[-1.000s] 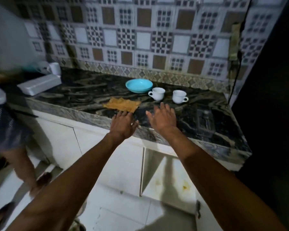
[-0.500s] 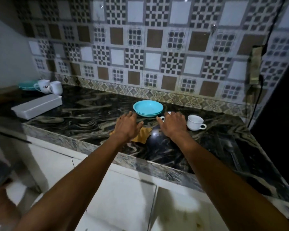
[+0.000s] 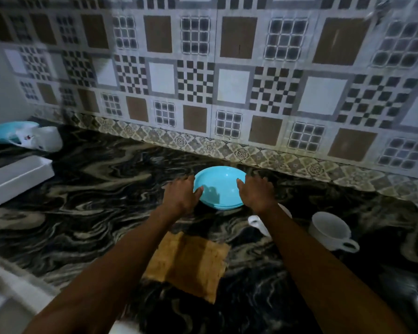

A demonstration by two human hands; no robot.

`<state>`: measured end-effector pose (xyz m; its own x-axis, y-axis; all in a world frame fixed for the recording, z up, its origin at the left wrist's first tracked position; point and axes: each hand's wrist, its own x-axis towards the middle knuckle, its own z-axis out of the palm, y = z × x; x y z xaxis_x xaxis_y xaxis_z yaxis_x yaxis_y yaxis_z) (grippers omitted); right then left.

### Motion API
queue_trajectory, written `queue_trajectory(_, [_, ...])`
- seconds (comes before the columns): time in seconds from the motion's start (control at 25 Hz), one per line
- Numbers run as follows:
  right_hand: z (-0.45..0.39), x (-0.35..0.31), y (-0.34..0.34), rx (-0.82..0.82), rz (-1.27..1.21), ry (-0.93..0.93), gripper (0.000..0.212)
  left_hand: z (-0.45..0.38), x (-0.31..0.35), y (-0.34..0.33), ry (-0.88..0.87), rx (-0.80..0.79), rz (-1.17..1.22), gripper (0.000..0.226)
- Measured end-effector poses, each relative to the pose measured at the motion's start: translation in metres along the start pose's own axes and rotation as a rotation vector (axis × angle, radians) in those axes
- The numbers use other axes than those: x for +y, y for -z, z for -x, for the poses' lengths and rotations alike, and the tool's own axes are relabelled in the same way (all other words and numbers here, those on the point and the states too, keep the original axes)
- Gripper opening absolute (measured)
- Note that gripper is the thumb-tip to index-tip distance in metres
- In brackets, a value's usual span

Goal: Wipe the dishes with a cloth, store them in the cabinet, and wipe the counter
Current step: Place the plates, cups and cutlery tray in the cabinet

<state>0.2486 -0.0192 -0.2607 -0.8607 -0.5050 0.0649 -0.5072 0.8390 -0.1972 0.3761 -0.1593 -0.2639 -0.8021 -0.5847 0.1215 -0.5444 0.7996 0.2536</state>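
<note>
Two stacked light-blue plates [image 3: 220, 186] sit on the dark marbled counter [image 3: 94, 201] near the tiled wall. My left hand [image 3: 181, 196] is at the stack's left rim and my right hand [image 3: 256, 194] at its right rim, thumbs touching the rim, fingers fairly straight. An orange-brown cloth [image 3: 191, 263] lies flat on the counter between my forearms. A white cup [image 3: 328, 230] stands to the right. A second white cup [image 3: 257, 222] is mostly hidden under my right forearm.
A long white tray [image 3: 15, 179] lies at the left. Behind it in the far left corner are white cups [image 3: 41, 138] and another blue plate [image 3: 3, 131]. The patterned tile wall rises right behind the plates.
I have stepped closer to the counter. Both hands moved forward from above the cloth and the cup to the two sides of the blue plates.
</note>
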Motion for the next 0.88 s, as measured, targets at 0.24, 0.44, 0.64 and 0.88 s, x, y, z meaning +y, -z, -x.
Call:
queue_trajectory(0.24, [-0.08,0.013,-0.049,-0.044,-0.134,-0.106,0.049,-0.075,-0.013,-0.051,0.087,-0.134,0.109,0.045])
queue_trajectory(0.44, [-0.094,0.013,-0.067,-0.154,-0.149,-0.149,0.044,-0.095,-0.02,-0.08,0.127,-0.166,0.196,0.036])
queue_trajectory(0.64, [-0.087,0.005,-0.064,-0.147,-0.158,-0.15,0.052,-0.086,-0.033,-0.075,0.167,-0.098,0.393,0.032])
queue_trajectory(0.88, [-0.034,-0.017,-0.032,0.029,-0.229,-0.021,0.04,-0.023,-0.051,-0.03,0.186,0.029,0.467,0.04])
